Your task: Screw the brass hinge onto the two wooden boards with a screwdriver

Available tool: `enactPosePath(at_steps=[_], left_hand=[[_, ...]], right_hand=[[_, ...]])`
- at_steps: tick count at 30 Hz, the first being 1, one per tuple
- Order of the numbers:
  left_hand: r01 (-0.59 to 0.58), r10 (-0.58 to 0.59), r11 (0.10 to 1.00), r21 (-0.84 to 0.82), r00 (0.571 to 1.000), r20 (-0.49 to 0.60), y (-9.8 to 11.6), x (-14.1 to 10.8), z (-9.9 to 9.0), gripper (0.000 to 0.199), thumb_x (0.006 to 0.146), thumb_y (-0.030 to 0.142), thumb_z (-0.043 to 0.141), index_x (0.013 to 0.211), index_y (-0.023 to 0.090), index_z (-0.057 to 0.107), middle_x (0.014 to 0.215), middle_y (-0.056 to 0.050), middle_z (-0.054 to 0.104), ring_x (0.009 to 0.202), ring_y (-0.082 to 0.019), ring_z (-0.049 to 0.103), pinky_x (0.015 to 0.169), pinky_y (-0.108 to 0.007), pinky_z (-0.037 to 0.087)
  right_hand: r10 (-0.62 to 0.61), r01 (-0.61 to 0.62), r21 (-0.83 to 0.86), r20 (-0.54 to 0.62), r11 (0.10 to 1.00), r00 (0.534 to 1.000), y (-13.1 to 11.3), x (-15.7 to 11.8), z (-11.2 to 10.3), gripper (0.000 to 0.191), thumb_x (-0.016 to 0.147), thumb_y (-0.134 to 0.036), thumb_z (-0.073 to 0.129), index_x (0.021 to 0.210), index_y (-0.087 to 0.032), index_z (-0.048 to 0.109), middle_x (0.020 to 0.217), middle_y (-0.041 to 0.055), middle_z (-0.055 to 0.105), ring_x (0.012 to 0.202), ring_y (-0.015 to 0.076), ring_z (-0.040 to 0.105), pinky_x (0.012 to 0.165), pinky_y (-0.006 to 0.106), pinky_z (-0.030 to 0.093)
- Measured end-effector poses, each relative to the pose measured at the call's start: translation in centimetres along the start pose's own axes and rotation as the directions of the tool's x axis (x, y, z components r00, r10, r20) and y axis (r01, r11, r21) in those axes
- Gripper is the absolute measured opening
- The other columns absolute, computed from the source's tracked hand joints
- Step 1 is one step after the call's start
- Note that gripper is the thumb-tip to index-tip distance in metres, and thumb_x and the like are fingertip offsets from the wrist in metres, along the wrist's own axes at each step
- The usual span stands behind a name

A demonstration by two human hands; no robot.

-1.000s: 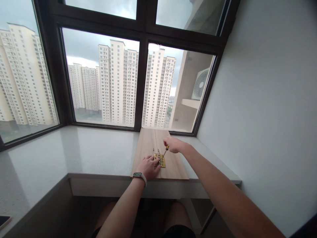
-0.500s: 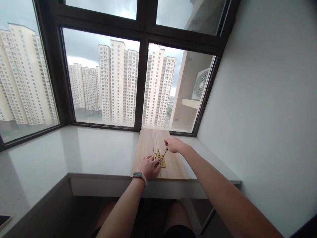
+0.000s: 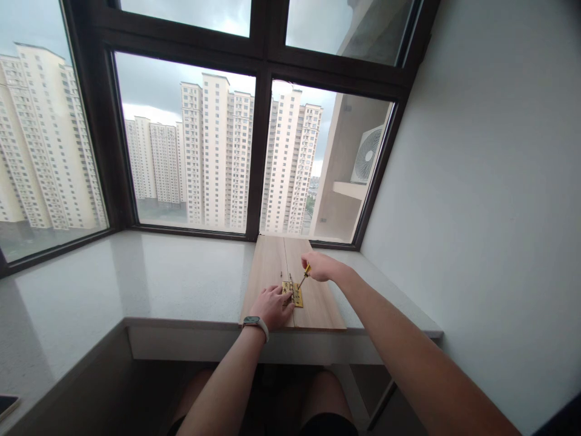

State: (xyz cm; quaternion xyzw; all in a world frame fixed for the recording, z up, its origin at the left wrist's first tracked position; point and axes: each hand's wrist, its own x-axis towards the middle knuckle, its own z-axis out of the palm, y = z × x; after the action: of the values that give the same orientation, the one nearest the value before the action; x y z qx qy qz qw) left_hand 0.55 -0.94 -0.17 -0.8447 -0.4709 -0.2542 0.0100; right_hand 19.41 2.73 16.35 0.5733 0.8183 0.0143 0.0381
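Two light wooden boards (image 3: 318, 306) lie side by side on the sill, with a brass hinge (image 3: 298, 296) across the seam between them. My left hand (image 3: 273, 304) rests on the boards with its fingers spread, the fingertips pressing on the left part of the hinge. Above the hinge's right leaf, my right hand (image 3: 316, 266) is closed around a screwdriver (image 3: 304, 277) with a yellow handle. Its shaft slants down to the leaf; the tip is too small to make out. Small screws (image 3: 281, 274) stand or lie on the boards beyond the hinge.
The pale sill (image 3: 195, 278) runs left and right of the boards, its front edge close to my forearms. Dark-framed windows rise behind it, and a white wall (image 3: 490, 181) stands at the right. Part of a dark flat object (image 3: 6, 404) shows at the lower left.
The right hand's grip on the screwdriver has turned slightly, so more of the yellow handle shows. My left hand has stayed in place on the hinge.
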Motion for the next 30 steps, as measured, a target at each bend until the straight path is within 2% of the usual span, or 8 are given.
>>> enactPosePath(at_steps=[9,14,19,23,25,30], left_hand=[[-0.002,0.002,1.0,-0.007,1.0,-0.008,-0.05,0.0,0.06,0.046,0.098,0.055,0.048,0.134,0.031,0.064,0.127,-0.01,0.066,0.124,-0.032,0.054,0.102,-0.049,0.046],[-0.005,0.005,1.0,-0.01,1.0,-0.006,0.06,-0.04,0.0,0.046,0.099,0.055,0.046,0.133,0.03,0.065,0.127,-0.01,0.066,0.124,-0.031,0.055,0.101,-0.048,0.046],[-0.005,0.005,1.0,-0.006,1.0,-0.01,0.1,-0.05,-0.04,0.046,0.099,0.055,0.046,0.133,0.03,0.065,0.127,-0.01,0.066,0.124,-0.032,0.055,0.101,-0.048,0.046],[-0.001,0.001,1.0,-0.007,1.0,-0.004,0.01,-0.06,-0.04,0.047,0.099,0.055,0.046,0.134,0.031,0.064,0.129,-0.009,0.065,0.125,-0.032,0.054,0.101,-0.049,0.046],[0.002,-0.002,1.0,-0.006,1.0,-0.005,0.0,-0.06,-0.02,0.046,0.098,0.055,0.047,0.134,0.031,0.064,0.129,-0.009,0.065,0.124,-0.031,0.054,0.101,-0.049,0.045],[0.0,0.0,1.0,-0.002,1.0,-0.014,0.06,0.0,0.0,0.046,0.097,0.054,0.049,0.134,0.031,0.064,0.128,-0.01,0.066,0.124,-0.031,0.055,0.1,-0.047,0.046]], right_hand=[[0.044,-0.052,-0.136,-0.059,0.989,0.997,0.12,-0.28,-0.06,0.016,0.081,-0.012,0.069,0.093,-0.023,0.067,0.108,0.0069,0.071,0.098,0.0213,0.066,0.069,0.026,0.04],[0.046,-0.054,-0.154,-0.056,0.987,0.997,-0.04,-0.24,0.04,0.01,0.088,-0.024,0.067,0.098,-0.023,0.068,0.111,0.0098,0.071,0.1,0.0232,0.066,0.073,0.029,0.044],[0.072,-0.074,-0.156,-0.021,0.985,0.997,-0.34,0.0,0.26,0.015,0.09,-0.029,0.064,0.101,-0.021,0.069,0.111,0.0132,0.07,0.099,0.0258,0.066,0.074,0.032,0.046],[0.014,-0.017,-0.147,-0.019,0.989,1.0,-0.28,-0.03,0.31,0.015,0.086,-0.022,0.068,0.101,-0.021,0.067,0.117,0.0118,0.066,0.099,0.0238,0.065,0.072,0.029,0.045],[-0.014,0.012,-0.144,-0.011,0.989,1.0,-0.18,-0.05,0.3,0.022,0.082,-0.014,0.069,0.103,-0.021,0.066,0.121,0.0106,0.063,0.097,0.0217,0.065,0.07,0.027,0.043],[-0.04,0.037,-0.15,-0.015,0.988,0.999,-0.1,0.06,0.39,0.031,0.076,-0.006,0.07,0.103,-0.021,0.065,0.118,0.0092,0.064,0.097,0.0208,0.064,0.07,0.027,0.041]])
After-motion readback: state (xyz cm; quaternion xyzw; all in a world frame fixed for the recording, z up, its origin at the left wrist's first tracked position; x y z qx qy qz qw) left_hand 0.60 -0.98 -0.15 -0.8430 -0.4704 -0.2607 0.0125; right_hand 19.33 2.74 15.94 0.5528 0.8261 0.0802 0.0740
